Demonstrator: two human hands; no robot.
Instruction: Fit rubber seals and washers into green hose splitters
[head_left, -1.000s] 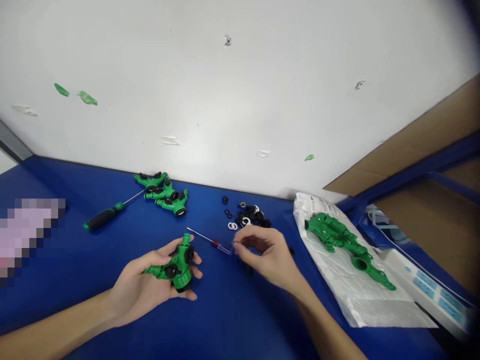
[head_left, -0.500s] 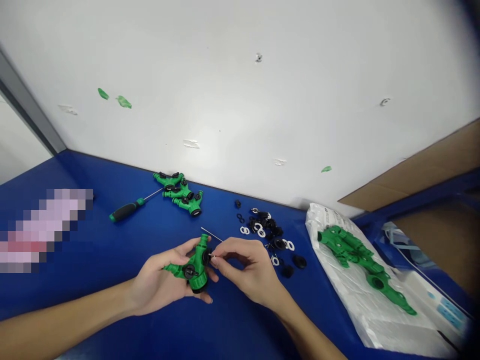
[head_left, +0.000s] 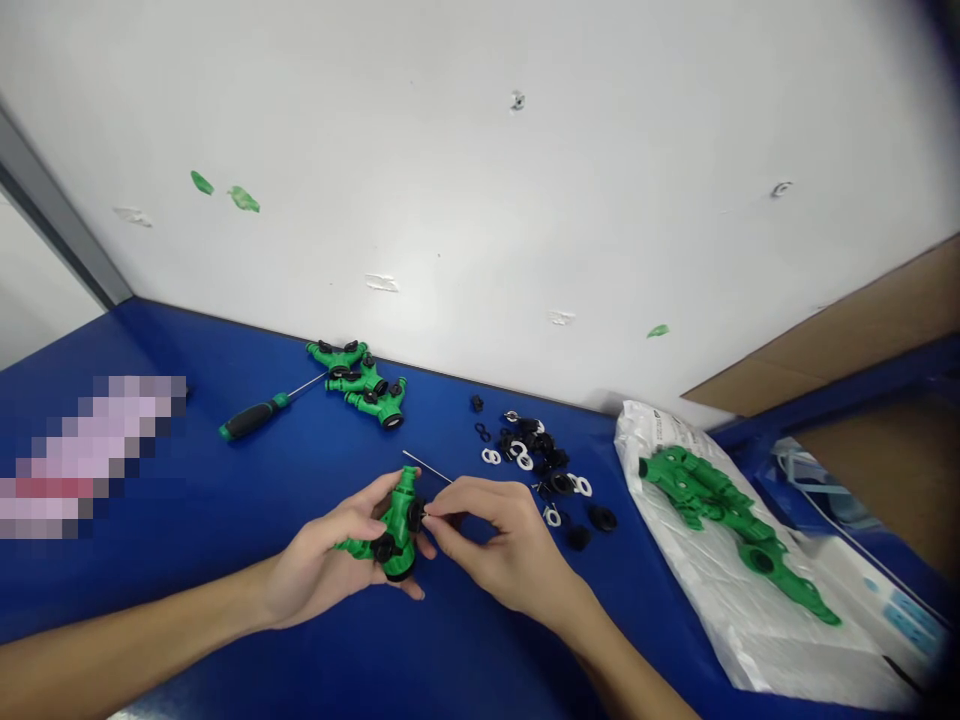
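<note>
Left grip (head_left: 330,555) wrapped firmly round green hose splitter (head_left: 397,525); right grip (head_left: 502,545) pinched on tiny part (head_left: 425,513) at its black knob (head_left: 415,516), steady seating needed

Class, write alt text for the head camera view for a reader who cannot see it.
On a blue bench, the left hand grips a green hose splitter while the right hand reaches its black knob. Beyond lie more splitters, a screwdriver and black and white rings; green parts rest on a plastic bag.
</note>
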